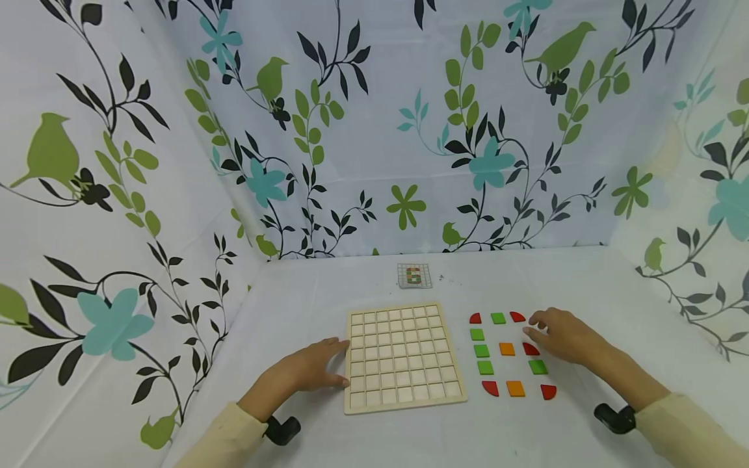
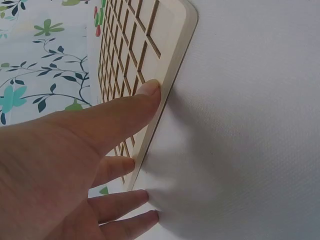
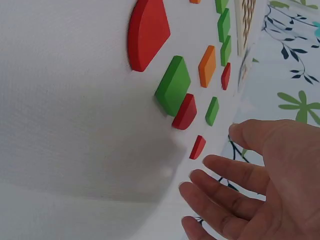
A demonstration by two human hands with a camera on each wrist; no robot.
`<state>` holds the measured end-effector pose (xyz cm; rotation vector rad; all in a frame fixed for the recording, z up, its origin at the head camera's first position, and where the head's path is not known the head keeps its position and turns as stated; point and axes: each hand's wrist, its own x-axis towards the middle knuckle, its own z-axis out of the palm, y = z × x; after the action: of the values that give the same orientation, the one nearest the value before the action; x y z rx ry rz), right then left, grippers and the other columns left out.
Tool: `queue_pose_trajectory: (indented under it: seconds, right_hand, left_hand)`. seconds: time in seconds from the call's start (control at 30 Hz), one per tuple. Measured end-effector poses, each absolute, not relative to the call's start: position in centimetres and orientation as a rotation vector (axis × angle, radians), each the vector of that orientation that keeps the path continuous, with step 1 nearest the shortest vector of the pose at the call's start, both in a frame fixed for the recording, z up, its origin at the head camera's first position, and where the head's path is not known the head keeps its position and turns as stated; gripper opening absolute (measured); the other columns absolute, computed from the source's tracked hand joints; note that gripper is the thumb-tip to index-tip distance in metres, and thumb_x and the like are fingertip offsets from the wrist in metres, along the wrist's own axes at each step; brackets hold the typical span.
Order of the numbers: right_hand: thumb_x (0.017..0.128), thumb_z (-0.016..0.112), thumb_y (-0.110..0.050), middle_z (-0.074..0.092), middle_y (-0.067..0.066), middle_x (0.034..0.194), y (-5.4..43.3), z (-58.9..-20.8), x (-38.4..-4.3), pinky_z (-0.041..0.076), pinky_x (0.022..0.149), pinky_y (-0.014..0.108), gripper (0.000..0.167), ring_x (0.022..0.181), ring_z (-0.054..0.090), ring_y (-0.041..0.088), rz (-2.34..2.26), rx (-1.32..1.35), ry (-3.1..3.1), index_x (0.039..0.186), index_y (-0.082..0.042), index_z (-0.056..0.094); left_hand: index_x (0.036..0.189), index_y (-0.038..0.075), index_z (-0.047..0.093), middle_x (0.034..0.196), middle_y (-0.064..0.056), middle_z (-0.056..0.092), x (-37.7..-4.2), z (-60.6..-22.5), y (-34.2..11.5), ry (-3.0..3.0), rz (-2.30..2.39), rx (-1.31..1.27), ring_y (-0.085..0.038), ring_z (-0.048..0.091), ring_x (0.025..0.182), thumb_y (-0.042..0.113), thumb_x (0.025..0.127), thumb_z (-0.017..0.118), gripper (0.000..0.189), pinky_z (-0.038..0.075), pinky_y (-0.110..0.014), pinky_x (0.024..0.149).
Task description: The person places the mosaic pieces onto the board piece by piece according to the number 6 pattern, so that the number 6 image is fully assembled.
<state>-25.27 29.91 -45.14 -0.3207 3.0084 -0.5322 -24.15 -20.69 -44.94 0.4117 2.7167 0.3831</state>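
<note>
A pale wooden grid board (image 1: 401, 357) with bare square cells lies on the white table. At its left edge rests my left hand (image 1: 313, 367); in the left wrist view the thumb (image 2: 149, 89) lies on the rim, with the other fingers extended along the side. Right of the board, several flat pieces are laid out: red quarter-rounds (image 1: 490, 388), green squares (image 1: 486, 368) and orange squares (image 1: 515, 389). Beside the far right red pieces hovers my right hand (image 1: 563, 335), fingers loosely bent and holding nothing. The right wrist view shows its fingertips near a small red piece (image 3: 198, 147).
Behind the board lies a small card (image 1: 413, 276) printed with a grid and a coloured pattern. A patterned curtain (image 1: 363, 130) with birds, leaves and flowers stands at the back and both sides of the table. Black bands (image 1: 283, 430) sit on both wrists.
</note>
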Motion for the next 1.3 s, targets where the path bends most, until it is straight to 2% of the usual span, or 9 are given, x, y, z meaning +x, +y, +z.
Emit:
queue_pose_trajectory:
  seconds: [0.37, 0.63, 1.03, 1.3]
  right_hand:
    - [0.098, 0.075, -0.021, 0.065, 0.030, 0.118, 30.9, -46.7, -27.0, 0.063, 0.085, 0.053, 0.046, 0.098, 0.065, 0.038, -0.694, -0.329, 3.037, 0.132, 0.007, 0.062]
    - [0.097, 0.074, -0.014, 0.067, 0.025, 0.119, 31.3, -48.1, -28.5, 0.064, 0.088, 0.050, 0.046, 0.105, 0.065, 0.039, -0.889, -0.327, 2.973, 0.136, 0.007, 0.060]
    - [0.098, 0.073, -0.010, 0.064, 0.020, 0.113, 31.2, -49.9, -29.3, 0.060, 0.086, 0.041, 0.035, 0.099, 0.057, 0.031, -0.968, -0.306, 2.982, 0.129, 0.004, 0.067]
    - [0.098, 0.073, -0.011, 0.065, 0.018, 0.109, 30.8, -50.4, -29.5, 0.059, 0.086, 0.042, 0.032, 0.096, 0.058, 0.029, -0.984, -0.275, 3.018, 0.126, 0.005, 0.069]
  left_hand:
    - [0.158, 0.014, 0.050, 0.166, -0.019, 0.041, -24.1, -44.9, -20.8, 2.718, 0.396, 0.409, -0.041, 0.040, 0.153, 0.045, 0.087, 0.087, 0.086, 0.036, -0.061, 0.122]
    - [0.158, 0.014, 0.048, 0.165, -0.015, 0.043, -24.1, -44.6, -20.6, 2.717, 0.382, 0.436, -0.038, 0.041, 0.153, 0.045, 0.087, 0.086, 0.087, 0.037, -0.058, 0.123]
    - [0.159, 0.011, 0.046, 0.166, -0.018, 0.041, -23.9, -44.4, -20.4, 2.703, 0.392, 0.434, -0.039, 0.040, 0.153, 0.041, 0.089, 0.086, 0.086, 0.037, -0.058, 0.123]
    - [0.159, 0.012, 0.046, 0.167, -0.018, 0.039, -23.7, -44.0, -20.3, 2.692, 0.397, 0.402, -0.040, 0.039, 0.153, 0.040, 0.088, 0.087, 0.087, 0.036, -0.059, 0.123]
